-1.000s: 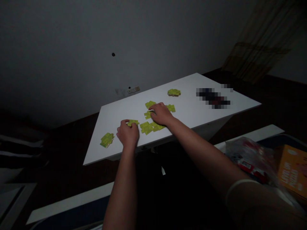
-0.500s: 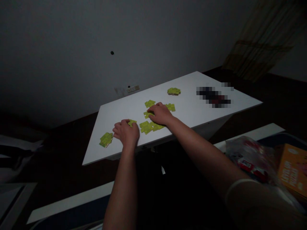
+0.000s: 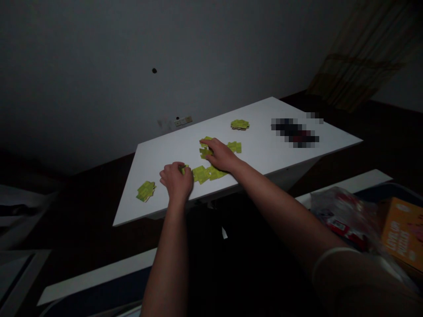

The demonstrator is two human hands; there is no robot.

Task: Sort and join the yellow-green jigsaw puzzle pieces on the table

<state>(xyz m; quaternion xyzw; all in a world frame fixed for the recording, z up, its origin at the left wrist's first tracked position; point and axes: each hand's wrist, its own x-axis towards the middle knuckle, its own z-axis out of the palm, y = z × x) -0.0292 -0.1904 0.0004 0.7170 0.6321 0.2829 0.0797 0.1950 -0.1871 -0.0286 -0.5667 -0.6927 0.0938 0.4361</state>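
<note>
Head view: right hand (image 3: 220,155) slides up onto a green jigsaw section (image 3: 205,149), left hand curls tighter.

From here I see the right hand open, fingers spread and resting on that section, higher on the white table (image 3: 264,154) than a moment ago. The left hand (image 3: 176,182) is now more closed, fingertips pinching a small green piece (image 3: 183,167). A larger joined cluster (image 3: 206,174) lies between the hands, and a separate clump (image 3: 146,191) lies left of the left hand.

Left hand (image 3: 176,182), right hand (image 3: 220,155), green puzzle pieces (image 3: 201,174)
</note>
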